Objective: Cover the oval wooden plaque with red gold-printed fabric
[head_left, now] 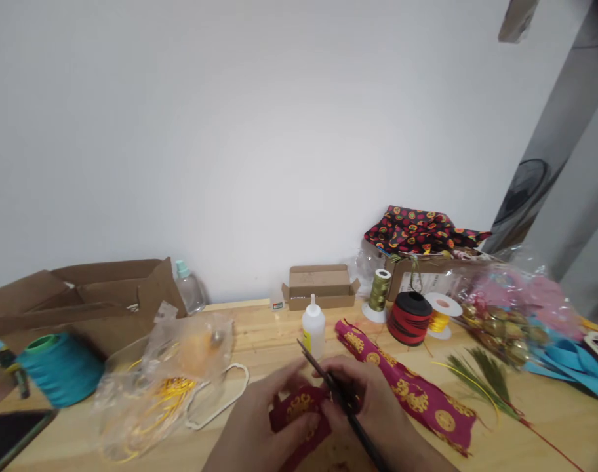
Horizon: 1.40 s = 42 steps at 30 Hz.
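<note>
My left hand (264, 419) is closed around a piece of maroon fabric (299, 403) with a gold pattern, low in the middle of the view. Close beside it, my right hand (365, 400) grips a long, slender dark tool (345, 406) whose thin end points up and left; its exact kind is unclear. The right fingertips also touch the fabric's edge. Just beyond both hands stands a white squeeze bottle (313, 326) with a pointed nozzle. A rolled strip of the same maroon and gold cloth (407, 390) lies to the right of my right hand.
At left are a teal thread cone (63, 370), a phone (16, 439), a cardboard box (112, 295) and plastic bags (181, 354). Behind stands a small open carton (321, 292). Thread spools (411, 319), green tassels (490, 373) and blue ribbon (574, 367) lie at right.
</note>
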Tool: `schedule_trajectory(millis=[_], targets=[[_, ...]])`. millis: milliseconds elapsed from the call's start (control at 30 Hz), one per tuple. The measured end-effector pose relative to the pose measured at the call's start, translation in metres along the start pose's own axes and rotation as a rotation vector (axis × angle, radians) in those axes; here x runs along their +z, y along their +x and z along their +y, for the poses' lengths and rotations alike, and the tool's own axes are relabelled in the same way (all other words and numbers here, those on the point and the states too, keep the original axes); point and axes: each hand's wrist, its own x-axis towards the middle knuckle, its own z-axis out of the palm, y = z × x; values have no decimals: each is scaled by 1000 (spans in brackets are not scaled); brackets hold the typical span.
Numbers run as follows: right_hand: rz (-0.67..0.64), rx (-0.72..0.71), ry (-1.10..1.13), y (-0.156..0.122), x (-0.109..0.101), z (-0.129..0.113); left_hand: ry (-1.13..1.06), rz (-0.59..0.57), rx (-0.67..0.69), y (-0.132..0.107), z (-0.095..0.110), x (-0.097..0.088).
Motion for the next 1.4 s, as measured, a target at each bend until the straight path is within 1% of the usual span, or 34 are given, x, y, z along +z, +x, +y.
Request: schedule_trajectory(millis=[33, 67, 100, 167, 233, 333, 400, 467, 567, 667, 867, 967, 1067, 1167, 1400], targets=[[-17, -9, -68, -1, -1, 0, -134, -104, -99, 0, 3, 3], [-24, -19, -130, -2, -2, 0, -266, -152, -183, 1, 4, 6], [-28, -28, -181, -2, -5, 1, -397, -145, -246, 1, 4, 8], [-32, -47, -255, -1, -12, 4, -629, -36, -325, 1, 2, 10], [-52, -82, -327, 2, -20, 6, -800, 76, -357, 2, -3, 7], [-97, -118, -481, 5, -29, 6, -909, 205, -353, 3, -9, 1], [-121, -121, -577, 5, -30, 5, -908, 284, -346, 5, -10, -2], [-125, -133, -660, 4, -29, 3, -878, 335, -354, 7, -9, -3], [-110, -148, -780, 2, -26, 3, -828, 371, -355, 8, -8, -4], [-98, -182, -873, 0, -24, 3, -784, 391, -317, 7, -8, -4], [-12, -346, -997, -2, -23, 4, -677, 357, -292, 4, -4, -6], [22, -419, -1014, -1, -24, 4, -649, 371, -281, 5, -1, -6], [50, -467, -1010, -1, -25, 3, -667, 393, -283, 5, 1, -6], [60, -466, -1002, 0, -24, 2, -692, 405, -272, 5, 0, -6], [13, -406, -1029, -3, -21, 1, -714, 370, -261, 6, -6, -5]])
